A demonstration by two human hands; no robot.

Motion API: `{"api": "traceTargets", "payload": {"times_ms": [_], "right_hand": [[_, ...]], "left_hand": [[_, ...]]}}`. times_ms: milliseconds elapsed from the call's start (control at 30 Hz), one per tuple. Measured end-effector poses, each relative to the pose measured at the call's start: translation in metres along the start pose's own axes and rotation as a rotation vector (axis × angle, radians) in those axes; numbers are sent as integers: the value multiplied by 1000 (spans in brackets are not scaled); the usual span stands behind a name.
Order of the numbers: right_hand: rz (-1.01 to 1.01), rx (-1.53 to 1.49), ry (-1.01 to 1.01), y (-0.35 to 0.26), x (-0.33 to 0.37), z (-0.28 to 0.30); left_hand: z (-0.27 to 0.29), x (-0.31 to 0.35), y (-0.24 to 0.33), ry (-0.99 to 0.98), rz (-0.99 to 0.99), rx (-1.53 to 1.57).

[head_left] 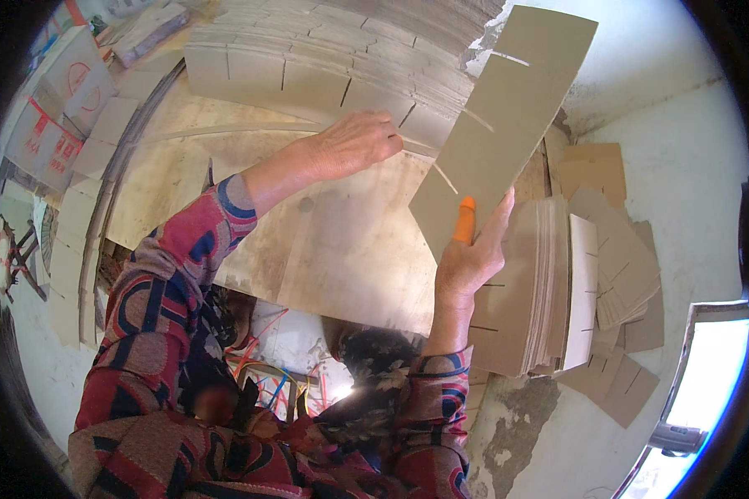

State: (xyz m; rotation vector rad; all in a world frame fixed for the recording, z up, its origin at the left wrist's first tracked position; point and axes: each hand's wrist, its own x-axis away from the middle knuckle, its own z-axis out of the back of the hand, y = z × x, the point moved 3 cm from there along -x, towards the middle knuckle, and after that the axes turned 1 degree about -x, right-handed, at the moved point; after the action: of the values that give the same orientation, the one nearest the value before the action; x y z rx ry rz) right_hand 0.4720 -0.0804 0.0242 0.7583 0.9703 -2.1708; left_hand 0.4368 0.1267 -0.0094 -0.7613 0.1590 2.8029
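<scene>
Gripping card [516, 116], right hand [477, 259] pinched on near end; left hand [351, 148] half-curled, hold unclear; stack [308, 79] blocks far edge of tabletop [324, 241], pile [508, 291] crowds right edge.

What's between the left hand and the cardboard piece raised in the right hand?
In the head view, the gap between left hand and cardboard piece shows the slotted cardboard stack, with wooden board below.

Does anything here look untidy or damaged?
Yes: at right, loose slotted cardboard pieces lie splayed at differing angles beside a neater cardboard stack. Below it in view, a rough grey patch breaks the white surface, as if coating flaked off. The slotted strip in the right hand looks intact.
</scene>
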Motion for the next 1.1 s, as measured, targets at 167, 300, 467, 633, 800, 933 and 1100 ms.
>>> {"api": "traceTargets", "payload": {"times_ms": [167,300,467,633,800,933,1100], "right_hand": [[-78,-72,-68,-2,4,-4],[-15,-18,-102,2,9,-11],[7,131,-294,22,21,-28],[-194,-42,-391,13,25,-29],[-247,-137,-314,15,27,-20],[-124,-195,-275,-2,28,-29],[-199,-257,-314,-3,27,-26]], "left_hand": [[8,0,9,-5,-53,6],[20,-3,34,-19,-93,101],[27,2,72,0,-187,168],[44,19,54,-136,279,784],[78,-15,-9,-289,300,199],[25,-17,-70,-146,276,-204],[-34,-20,-96,-163,393,-232]]}}
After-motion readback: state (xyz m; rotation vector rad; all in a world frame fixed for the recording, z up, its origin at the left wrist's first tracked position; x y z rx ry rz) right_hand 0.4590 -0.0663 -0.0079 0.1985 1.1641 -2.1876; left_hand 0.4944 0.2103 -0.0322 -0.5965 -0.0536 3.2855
